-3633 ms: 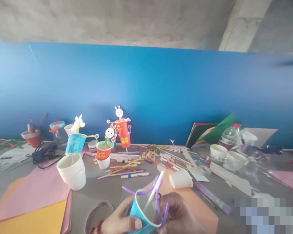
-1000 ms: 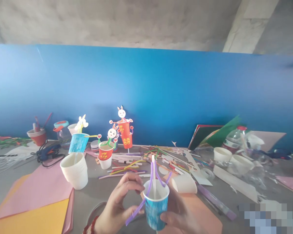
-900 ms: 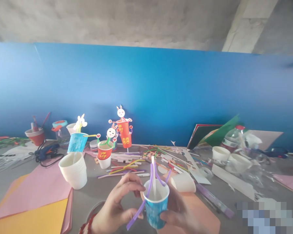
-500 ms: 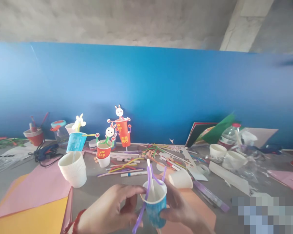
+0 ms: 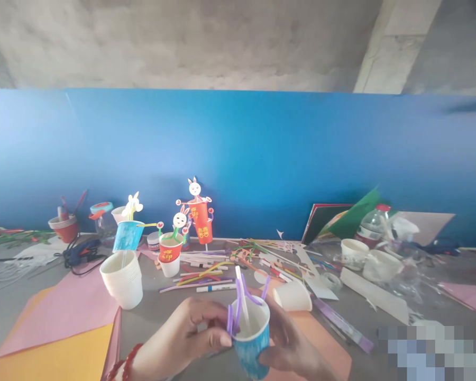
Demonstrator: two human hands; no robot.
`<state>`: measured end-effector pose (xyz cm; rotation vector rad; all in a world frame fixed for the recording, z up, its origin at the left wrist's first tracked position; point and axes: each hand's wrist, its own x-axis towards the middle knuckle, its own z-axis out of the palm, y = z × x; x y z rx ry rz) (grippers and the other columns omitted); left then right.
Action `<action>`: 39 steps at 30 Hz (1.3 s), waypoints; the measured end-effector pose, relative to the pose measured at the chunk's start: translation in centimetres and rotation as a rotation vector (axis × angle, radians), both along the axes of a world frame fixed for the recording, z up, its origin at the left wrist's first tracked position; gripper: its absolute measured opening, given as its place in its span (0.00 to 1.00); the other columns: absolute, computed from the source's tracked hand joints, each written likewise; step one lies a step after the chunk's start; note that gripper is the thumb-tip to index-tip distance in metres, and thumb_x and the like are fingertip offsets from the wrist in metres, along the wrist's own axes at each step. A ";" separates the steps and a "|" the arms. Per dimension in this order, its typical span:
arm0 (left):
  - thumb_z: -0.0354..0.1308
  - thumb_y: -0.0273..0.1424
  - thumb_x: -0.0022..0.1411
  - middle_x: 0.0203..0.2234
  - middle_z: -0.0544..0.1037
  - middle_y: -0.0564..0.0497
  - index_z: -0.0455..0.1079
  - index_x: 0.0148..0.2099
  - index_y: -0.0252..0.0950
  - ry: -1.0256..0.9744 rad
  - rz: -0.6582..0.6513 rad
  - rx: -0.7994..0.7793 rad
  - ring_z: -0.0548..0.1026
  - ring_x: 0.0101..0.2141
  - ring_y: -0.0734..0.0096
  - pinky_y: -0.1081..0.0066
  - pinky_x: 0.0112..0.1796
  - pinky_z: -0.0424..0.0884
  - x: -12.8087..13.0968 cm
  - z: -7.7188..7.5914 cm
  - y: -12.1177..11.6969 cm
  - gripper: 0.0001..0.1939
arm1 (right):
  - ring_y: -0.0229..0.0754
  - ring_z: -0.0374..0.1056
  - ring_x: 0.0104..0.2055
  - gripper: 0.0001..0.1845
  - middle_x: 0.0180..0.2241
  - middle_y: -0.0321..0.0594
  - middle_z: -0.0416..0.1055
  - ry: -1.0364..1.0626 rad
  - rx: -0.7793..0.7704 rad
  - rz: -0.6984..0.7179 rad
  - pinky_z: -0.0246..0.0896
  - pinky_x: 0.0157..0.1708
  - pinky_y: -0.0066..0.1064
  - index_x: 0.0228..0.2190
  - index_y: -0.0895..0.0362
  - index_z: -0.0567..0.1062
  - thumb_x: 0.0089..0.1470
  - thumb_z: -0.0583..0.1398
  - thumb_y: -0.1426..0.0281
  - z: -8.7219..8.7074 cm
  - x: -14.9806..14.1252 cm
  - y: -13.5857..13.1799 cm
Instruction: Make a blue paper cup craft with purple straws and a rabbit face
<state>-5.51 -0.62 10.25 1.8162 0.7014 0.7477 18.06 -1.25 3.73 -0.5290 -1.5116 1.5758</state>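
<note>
A blue-painted paper cup (image 5: 251, 350) is upright at the lower middle, held from its right side by my right hand (image 5: 291, 341). Out of its mouth rise a white straw (image 5: 241, 293) and purple pipe cleaners (image 5: 255, 299). At the left rim, one purple pipe cleaner is bent over the edge with its end (image 5: 230, 319) pointing up. My left hand (image 5: 200, 329) is closed around that bent part, thumb and forefinger pressed together beside the cup wall.
Left of my hands stands a stack of white paper cups (image 5: 122, 280) with a blue cup figure (image 5: 127, 236) on top. Red cup rabbits (image 5: 170, 247) stand behind. Loose pipe cleaners and markers (image 5: 216, 288) litter the middle. A white cup (image 5: 292, 295) lies on its side.
The purple pipe cleaner end that hung down outside the cup's left rim now points up. My left fingers have closed in at the rim. The view has tilted slightly upward.
</note>
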 end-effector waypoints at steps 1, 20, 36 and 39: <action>0.59 0.49 0.63 0.21 0.69 0.55 0.78 0.31 0.34 -0.001 0.009 0.034 0.64 0.24 0.73 0.75 0.27 0.60 0.0 -0.2 -0.1 0.22 | 0.55 0.69 0.53 0.41 0.51 0.39 0.75 0.004 0.001 -0.006 0.60 0.53 0.41 0.59 0.45 0.67 0.43 0.71 0.65 0.0 0.0 0.0; 0.69 0.36 0.57 0.25 0.74 0.53 0.80 0.36 0.35 -0.026 0.057 -0.068 0.67 0.27 0.71 0.73 0.31 0.64 -0.3 -0.2 -0.6 0.09 | 0.56 0.71 0.51 0.46 0.52 0.44 0.75 -0.028 0.031 -0.049 0.63 0.49 0.43 0.62 0.48 0.64 0.43 0.72 0.62 0.0 0.3 0.0; 0.69 0.44 0.56 0.41 0.74 0.47 0.71 0.55 0.45 -0.322 0.013 -0.165 0.69 0.36 0.67 0.68 0.38 0.65 0.4 -3.5 -0.3 0.26 | 0.60 0.67 0.56 0.43 0.56 0.45 0.73 -0.009 0.057 -0.075 0.61 0.52 0.45 0.60 0.46 0.66 0.45 0.73 0.58 -0.2 0.4 0.2; 0.69 0.45 0.56 0.37 0.74 0.49 0.72 0.54 0.42 -0.406 0.047 -0.212 0.69 0.35 0.68 0.71 0.35 0.63 0.6 -3.7 -0.5 0.25 | 0.60 0.68 0.56 0.44 0.55 0.46 0.73 0.009 0.072 -0.064 0.61 0.50 0.45 0.61 0.46 0.65 0.45 0.72 0.56 0.0 0.1 0.1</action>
